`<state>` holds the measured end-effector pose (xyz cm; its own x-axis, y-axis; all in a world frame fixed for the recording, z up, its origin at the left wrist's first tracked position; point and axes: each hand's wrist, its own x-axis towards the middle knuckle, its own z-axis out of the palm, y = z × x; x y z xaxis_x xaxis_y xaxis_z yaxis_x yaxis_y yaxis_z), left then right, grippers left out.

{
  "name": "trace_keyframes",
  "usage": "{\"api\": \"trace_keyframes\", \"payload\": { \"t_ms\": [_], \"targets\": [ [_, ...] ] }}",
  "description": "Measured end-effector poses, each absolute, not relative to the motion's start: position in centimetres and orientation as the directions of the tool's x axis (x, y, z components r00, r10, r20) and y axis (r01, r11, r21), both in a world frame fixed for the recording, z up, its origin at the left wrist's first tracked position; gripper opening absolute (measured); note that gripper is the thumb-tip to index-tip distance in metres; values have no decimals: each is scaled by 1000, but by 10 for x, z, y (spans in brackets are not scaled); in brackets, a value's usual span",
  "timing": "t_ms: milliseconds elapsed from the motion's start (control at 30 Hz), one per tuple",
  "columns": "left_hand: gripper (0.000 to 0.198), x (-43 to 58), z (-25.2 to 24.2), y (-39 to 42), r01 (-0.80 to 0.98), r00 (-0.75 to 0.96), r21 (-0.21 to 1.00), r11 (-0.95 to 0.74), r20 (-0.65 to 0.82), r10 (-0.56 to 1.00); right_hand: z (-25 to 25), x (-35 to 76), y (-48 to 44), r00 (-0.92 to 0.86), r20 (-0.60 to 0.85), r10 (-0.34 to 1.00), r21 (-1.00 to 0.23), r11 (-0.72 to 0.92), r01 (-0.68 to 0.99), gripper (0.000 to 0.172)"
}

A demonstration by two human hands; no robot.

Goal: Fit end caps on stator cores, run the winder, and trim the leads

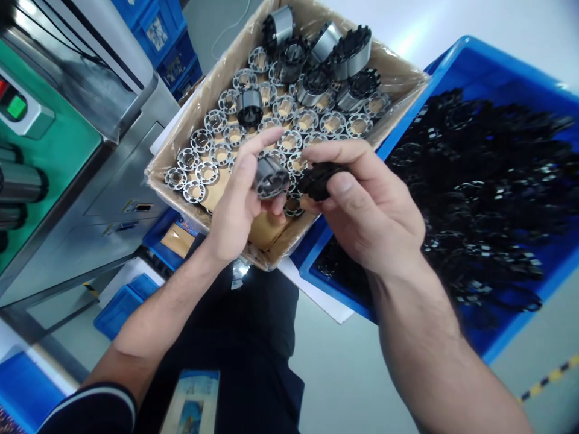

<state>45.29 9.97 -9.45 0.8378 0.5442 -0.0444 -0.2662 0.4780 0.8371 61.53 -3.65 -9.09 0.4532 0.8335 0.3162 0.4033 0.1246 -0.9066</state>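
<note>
Above a cardboard box [199,105] of steel rings [215,120], the left hand [237,202] pinches a steel sleeve [271,178] at frame centre, the right hand [368,208] pinching a black toothed ring [320,179] just to its right.

1 head-worn camera looks forward and down from above, close over the left hand [239,202] and right hand [368,211], with the cardboard box [199,114] just beyond the fingers [266,141].

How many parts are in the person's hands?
2: a metal cylindrical part in the left hand, and a black toothed part in the right hand. Another could be hidden behind the fingers, but none shows.
</note>
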Motion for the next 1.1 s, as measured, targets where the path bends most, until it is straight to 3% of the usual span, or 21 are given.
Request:
{"api": "trace_keyframes", "payload": {
  "t_ms": [100,200,433,633,767,900,1100],
  "targets": [
    [42,455,-96,100,-192,880,874,447,-48,473,-92,616,-36,482,320,815,-941,215,261,39],
    [43,457,-96,97,-162,854,910,382,-64,516,-104,617,-32,511,373,774,-924,261,280,47],
    [55,455,-93,97,-121,865,861,494,-153,478,-110,617,-35,509,349,787,-937,309,164,53],
    [72,457,-97,97,-81,854,915,394,-140,501,-93,611,-37,556,324,765,-946,255,201,56],
    [66,457,-94,92,-100,853,941,325,-87,515,-95,608,-38,565,370,737,-928,266,260,63],
    [55,456,-88,89,-97,846,951,293,-76,527,-93,611,-39,561,360,746,-931,244,272,58],
    [55,454,-89,91,-134,865,955,265,-18,502,-85,613,-39,499,372,783,-923,256,286,59]
  ]
}}
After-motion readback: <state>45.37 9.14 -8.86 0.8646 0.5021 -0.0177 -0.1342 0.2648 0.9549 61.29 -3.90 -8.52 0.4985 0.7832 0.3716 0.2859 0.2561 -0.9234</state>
